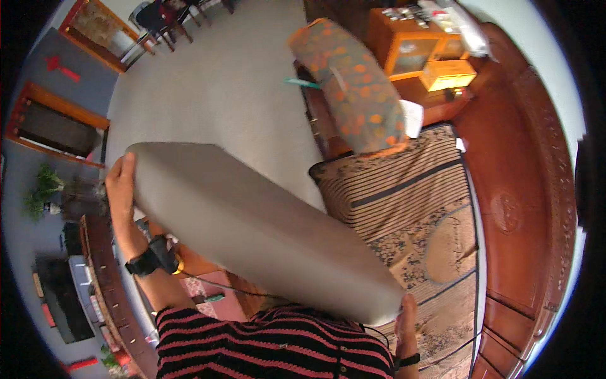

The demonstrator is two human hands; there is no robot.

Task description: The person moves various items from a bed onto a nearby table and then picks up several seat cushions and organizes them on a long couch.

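A long, thick grey-brown padded piece [265, 227], possibly a cushion, spans the middle of the head view, tilted from upper left to lower right. My left hand [121, 182] grips its far left end, with the fingers partly hidden behind it. At the opposite end, near my striped top, my right hand [407, 322] presses against the edge, its fingers mostly hidden. Black bands circle both wrists.
A patterned cover [397, 189] drapes the seat of a brown carved wooden sofa [502, 180] at right. Farther off lie an orange-dotted cushion [350, 85], a yellow box [447, 75] and a wooden cabinet [381, 47]. A pink-topped surface [227, 289] shows below the padded piece.
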